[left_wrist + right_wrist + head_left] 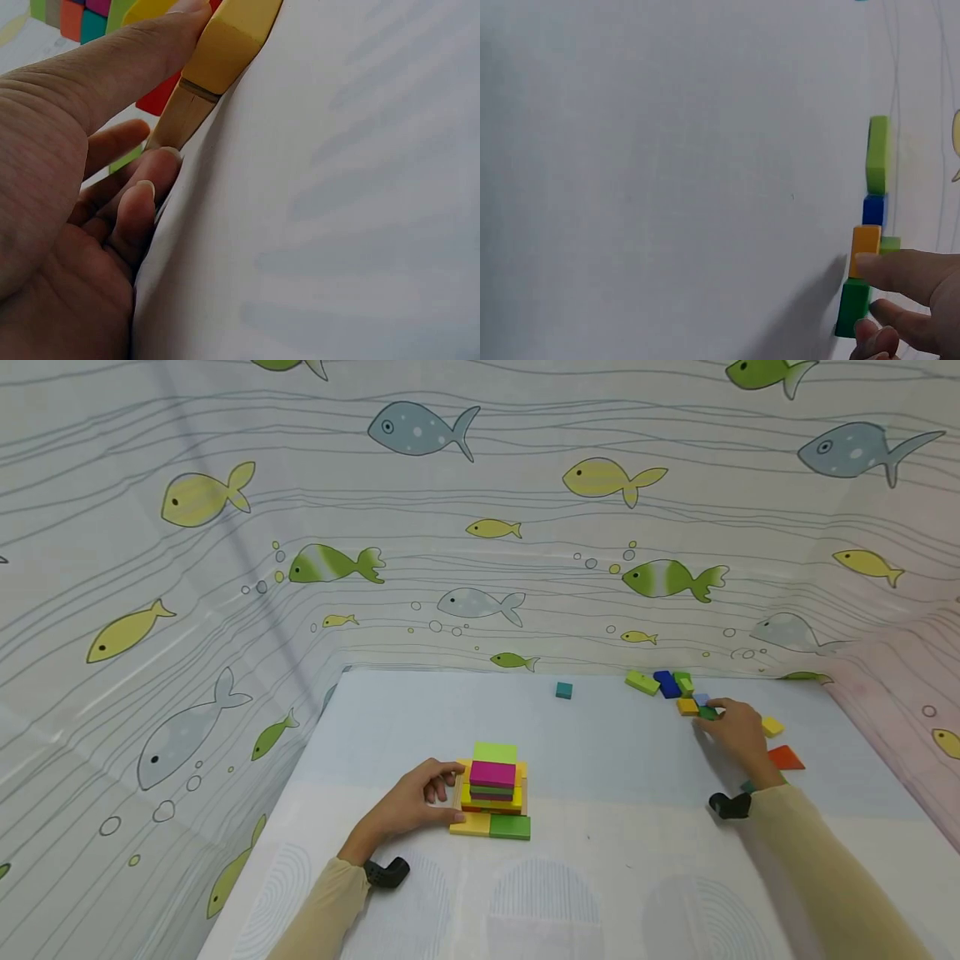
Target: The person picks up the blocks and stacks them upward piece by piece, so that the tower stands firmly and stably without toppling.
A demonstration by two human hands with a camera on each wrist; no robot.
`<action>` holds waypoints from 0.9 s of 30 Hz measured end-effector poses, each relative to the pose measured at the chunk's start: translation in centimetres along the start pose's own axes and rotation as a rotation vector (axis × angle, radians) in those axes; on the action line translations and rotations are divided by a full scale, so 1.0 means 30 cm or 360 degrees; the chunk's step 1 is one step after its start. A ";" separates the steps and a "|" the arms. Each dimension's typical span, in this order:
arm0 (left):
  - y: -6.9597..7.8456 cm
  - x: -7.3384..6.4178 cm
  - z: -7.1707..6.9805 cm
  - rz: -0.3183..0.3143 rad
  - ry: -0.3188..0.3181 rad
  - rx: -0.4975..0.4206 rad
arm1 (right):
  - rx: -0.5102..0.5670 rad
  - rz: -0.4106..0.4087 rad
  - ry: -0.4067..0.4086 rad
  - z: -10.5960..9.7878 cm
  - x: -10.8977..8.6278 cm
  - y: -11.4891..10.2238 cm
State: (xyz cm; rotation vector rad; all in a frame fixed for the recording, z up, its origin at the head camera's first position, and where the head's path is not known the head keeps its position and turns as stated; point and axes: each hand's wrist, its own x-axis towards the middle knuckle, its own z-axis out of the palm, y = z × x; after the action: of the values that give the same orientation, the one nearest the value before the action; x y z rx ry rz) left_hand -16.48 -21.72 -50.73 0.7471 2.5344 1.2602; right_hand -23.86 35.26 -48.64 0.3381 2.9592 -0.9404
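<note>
Head view: left hand (pixel 411 793) at a block stack (pixel 492 774), right hand (pixel 738 735) at a green block (pixel 708 713)

The left thumb and index finger, spread apart, touch the stack's left side; the other fingers curve loosely. The stack stands nearer the tabletop's (pixel 570 777) left edge than its right. Toward the far right corner, the right thumb and index finger straddle the green block; whether they pinch it, I cannot tell. The blocks are smooth and mostly rectangular; one low tan block (pixel 184 116) looks like bare wood. A right fingertip partly hides an orange block (pixel 864 244), and the right wrist view crops that hand.
</note>
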 end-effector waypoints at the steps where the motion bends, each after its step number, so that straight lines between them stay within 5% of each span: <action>1: 0.000 0.000 0.000 -0.0001 0.0001 0.0001 | -0.0003 0.0028 -0.0021 -0.004 -0.001 -0.002; 14: -0.005 -0.001 0.001 -0.0005 0.0009 -0.0046 | -0.0159 -0.0009 -0.0036 -0.036 -0.014 -0.007; 19: 0.001 -0.001 0.001 0.0001 -0.0011 -0.0029 | -0.0118 0.0091 -0.0043 -0.044 -0.030 -0.012; 27: -0.007 -0.002 0.003 -0.0009 0.0013 -0.0020 | 0.0041 0.0041 -0.0005 -0.037 -0.039 0.003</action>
State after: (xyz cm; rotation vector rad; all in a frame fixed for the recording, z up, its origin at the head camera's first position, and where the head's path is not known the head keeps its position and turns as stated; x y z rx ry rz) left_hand -16.48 -21.79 -50.96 0.7327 2.5311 1.2785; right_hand -22.63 35.73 -47.67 0.3740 2.9353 -0.9757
